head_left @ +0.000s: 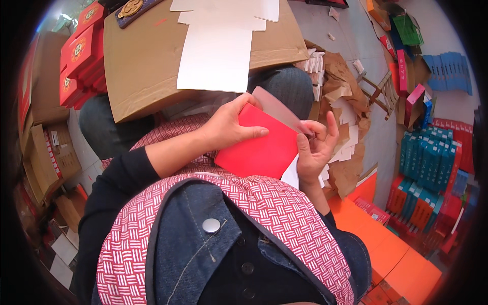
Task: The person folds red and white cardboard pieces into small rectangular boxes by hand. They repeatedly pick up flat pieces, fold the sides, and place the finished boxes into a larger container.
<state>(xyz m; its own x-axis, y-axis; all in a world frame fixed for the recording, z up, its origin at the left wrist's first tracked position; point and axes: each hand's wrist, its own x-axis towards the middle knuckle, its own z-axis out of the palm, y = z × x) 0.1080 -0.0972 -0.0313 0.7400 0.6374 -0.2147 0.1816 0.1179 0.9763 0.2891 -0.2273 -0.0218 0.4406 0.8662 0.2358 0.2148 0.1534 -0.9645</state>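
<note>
In front of my lap I hold a red cardboard piece (267, 145) with a pale, semi-glossy flap (277, 108) standing up along its far edge. My left hand (236, 122) grips it at the far left corner, thumb lying flat on the red face and fingers behind. At its right edge, my right hand (316, 147) has thumb and forefinger closed on the rim, while another finger sticks up free. A bit of white sheet (291, 173) shows below the right hand. Just beyond my hands, flat white card blanks (216, 56) lie on a brown carton.
The brown carton (137, 66) stands before my knees. Red boxes (81, 56) are stacked at the left. Crumpled brown paper (345, 81) and white scraps lie to the right. Orange boxes (391, 254) are near right, with teal boxes (427, 157) beyond.
</note>
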